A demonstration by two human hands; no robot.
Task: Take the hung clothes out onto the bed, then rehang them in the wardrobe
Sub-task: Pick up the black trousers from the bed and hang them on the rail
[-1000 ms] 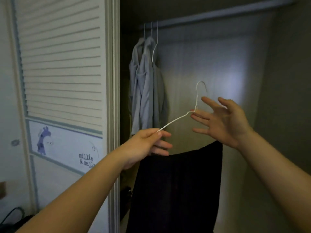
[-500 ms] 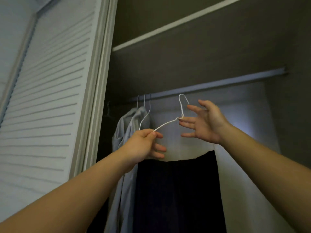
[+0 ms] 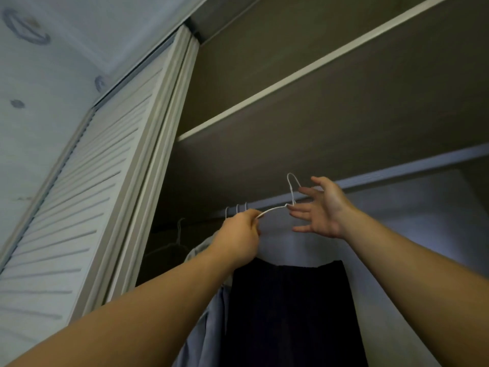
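Nearly hung: dark garment (image 3: 288,300) on its wire hanger (image 3: 275,209), raised to the rail (image 3: 397,174).
My left grip (image 3: 239,238) pinches the hanger's shoulder wire, with the garment draped below. My right grip (image 3: 321,210) is released, fingers spread beside the hanger's neck. I judge the rehanging well under way: blue shirts (image 3: 209,327) already hang at the rail's left end, and this hook looks not yet over the rail. What waits on the bed is out of view. Rightward the rail is bare, the shelf (image 3: 291,78) sits close above, and the slatted door (image 3: 79,207) is well to the left.
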